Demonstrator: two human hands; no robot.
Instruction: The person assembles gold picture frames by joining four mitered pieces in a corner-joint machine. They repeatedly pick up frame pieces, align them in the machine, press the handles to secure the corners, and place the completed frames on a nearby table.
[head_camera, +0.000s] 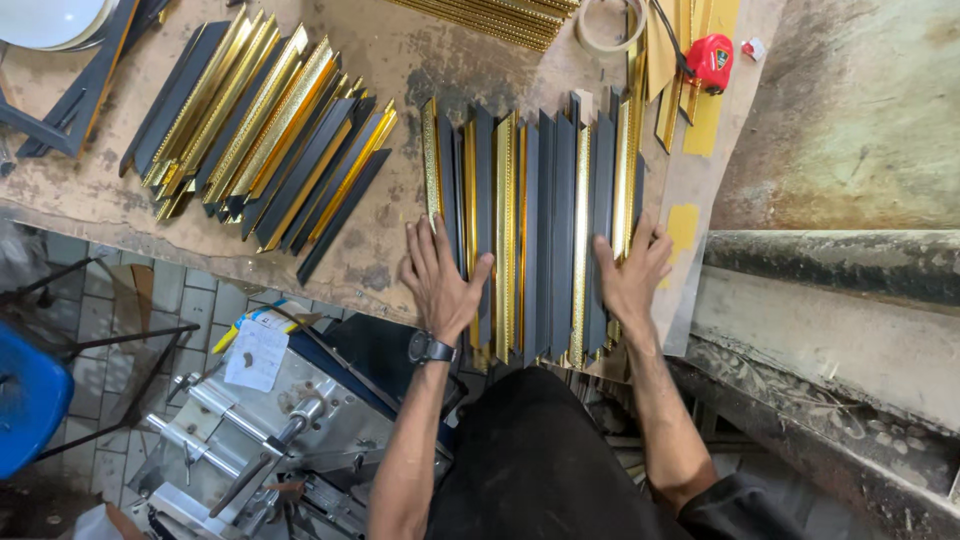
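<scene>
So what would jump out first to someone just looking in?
The row of gold and black frame moulding strips at table centre, with the left hand and right hand pressed flat on its two sides. A second fanned pile of gold and black strips lies upper left; a red tape measure lies top right.

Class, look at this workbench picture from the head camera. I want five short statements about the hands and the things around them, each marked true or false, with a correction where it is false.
1. Both hands press on the row of black and gold frame strips. True: the left hand is at its left side, the right hand at its right.
2. The left wrist wears a dark watch. True.
3. The right hand holds the red tape measure. False: it lies untouched at the far end of the table.
4. A second batch of strips lies fanned out to the left. True.
5. The roll of tape sits on the floor. False: it lies on the table.
</scene>
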